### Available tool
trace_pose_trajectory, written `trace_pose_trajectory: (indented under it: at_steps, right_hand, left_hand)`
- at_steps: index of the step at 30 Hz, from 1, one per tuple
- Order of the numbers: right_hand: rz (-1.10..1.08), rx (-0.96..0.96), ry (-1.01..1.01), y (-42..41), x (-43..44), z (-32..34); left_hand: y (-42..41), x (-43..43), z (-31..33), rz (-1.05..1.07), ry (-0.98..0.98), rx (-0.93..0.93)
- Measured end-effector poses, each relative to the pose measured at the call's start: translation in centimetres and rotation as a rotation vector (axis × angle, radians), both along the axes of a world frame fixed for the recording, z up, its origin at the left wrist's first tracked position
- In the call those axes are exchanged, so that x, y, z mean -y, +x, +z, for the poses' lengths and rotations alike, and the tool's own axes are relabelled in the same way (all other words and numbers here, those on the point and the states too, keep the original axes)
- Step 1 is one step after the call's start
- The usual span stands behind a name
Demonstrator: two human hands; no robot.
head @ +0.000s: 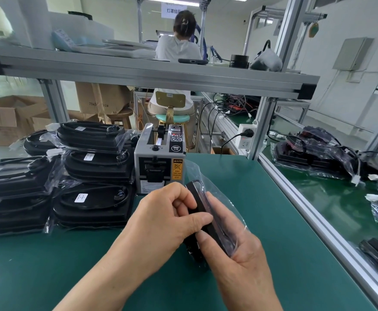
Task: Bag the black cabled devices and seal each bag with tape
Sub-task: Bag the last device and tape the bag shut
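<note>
A black device [202,212] stands on its edge above the green mat [48,265], partly inside a clear plastic bag [222,198]. My left hand [163,223] grips its left side, fingers curled over the edge. My right hand [237,250] holds it from below and the right, thumb on the bag film. The bag's open end sticks up behind the device. Just behind stands the grey tape dispenser [160,160]. No tape strip is visible on the bag.
Stacks of bagged black devices [93,171] fill the mat's left side. Past an aluminium rail [307,198] on the right lie more bagged and loose cabled devices [318,153]. A shelf beam [149,72] crosses overhead. A person sits with their back turned beyond the bench.
</note>
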State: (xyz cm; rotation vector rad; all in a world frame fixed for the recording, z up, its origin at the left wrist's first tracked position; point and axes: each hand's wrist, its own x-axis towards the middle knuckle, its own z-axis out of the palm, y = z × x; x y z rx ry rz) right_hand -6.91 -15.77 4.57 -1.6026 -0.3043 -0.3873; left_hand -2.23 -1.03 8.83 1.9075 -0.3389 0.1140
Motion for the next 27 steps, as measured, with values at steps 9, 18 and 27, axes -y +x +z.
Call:
trace_pose_trajectory:
  at_steps: [9,18,27]
  right_hand:
    - [0.03,-0.014,0.022,-0.1,0.0,0.3]
    - [0.005,-0.026,0.032,0.1,0.2,-0.2]
    - [0.03,-0.063,0.048,0.1,0.3,-0.1]
  left_hand:
    - [0.8,-0.2,0.7,-0.047,-0.039,-0.034]
    - [0.6,-0.1,0.9,-0.048,0.039,-0.005]
    - [0.6,-0.2,1.3,-0.054,0.027,-0.022]
